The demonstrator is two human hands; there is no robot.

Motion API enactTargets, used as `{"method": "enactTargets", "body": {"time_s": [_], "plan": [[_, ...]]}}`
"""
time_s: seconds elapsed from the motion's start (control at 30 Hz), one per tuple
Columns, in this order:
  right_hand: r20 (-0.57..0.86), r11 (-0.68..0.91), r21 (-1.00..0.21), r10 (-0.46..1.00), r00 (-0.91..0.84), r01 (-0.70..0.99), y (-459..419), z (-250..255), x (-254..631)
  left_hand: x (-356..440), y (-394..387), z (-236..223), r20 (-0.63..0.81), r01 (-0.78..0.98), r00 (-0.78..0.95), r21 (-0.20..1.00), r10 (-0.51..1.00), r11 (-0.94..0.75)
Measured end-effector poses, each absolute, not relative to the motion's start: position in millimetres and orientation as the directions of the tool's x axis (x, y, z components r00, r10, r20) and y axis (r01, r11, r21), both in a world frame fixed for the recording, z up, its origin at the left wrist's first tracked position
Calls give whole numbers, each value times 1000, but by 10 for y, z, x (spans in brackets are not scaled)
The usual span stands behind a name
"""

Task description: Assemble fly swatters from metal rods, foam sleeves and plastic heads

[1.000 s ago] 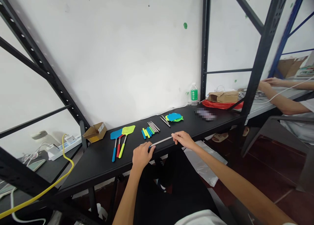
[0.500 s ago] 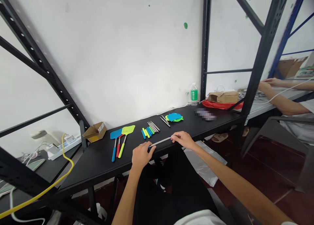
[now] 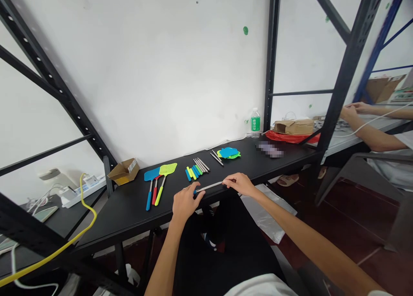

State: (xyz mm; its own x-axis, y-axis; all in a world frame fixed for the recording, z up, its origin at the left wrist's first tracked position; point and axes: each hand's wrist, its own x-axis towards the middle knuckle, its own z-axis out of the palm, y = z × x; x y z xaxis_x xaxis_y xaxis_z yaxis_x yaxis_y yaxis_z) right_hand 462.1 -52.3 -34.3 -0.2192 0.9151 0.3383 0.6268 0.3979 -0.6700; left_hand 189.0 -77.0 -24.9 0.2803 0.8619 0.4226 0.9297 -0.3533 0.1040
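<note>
Both hands have barely shifted – the rod has stayed stretched between them.
The left hand pinches the blue grip end of the thin silver telescopic rod, and the right hand has its fingers closed on the other end, low over the black surface at its front edge – near the coloured handle sleeves.

Both forearms reach forward and are bare. The left hand is half closed, its back turned up, the thumb and fingers pinched together at the tip. The right hand lies further forward and to the right, palm down, its fingers also pinched.
</note>
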Motion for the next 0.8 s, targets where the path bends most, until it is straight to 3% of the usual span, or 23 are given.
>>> {"method": "enactTargets", "body": {"time_s": [0.53, 0.63, 0.7, 0.8], "plan": [[417, 420, -756, 900, -126, 502, -391, -435, 4721, 1865, -751, -297, 448, 919, 332, 44, 830, -391], [373, 370, -806, 924, -90, 463, -268, -478, 4816, 1860, -754, -303, 449, 920, 329, 47, 831, -389], [371, 341, -759, 927, -62, 555, -158, -479, 4878, 1852, -752, -305, 449, 917, 334, 49, 829, -396], [407, 283, -553, 912, -42, 784, 48, -445, 4933, 1838, -749, -309, 448, 912, 340, 56, 827, -405]]}}
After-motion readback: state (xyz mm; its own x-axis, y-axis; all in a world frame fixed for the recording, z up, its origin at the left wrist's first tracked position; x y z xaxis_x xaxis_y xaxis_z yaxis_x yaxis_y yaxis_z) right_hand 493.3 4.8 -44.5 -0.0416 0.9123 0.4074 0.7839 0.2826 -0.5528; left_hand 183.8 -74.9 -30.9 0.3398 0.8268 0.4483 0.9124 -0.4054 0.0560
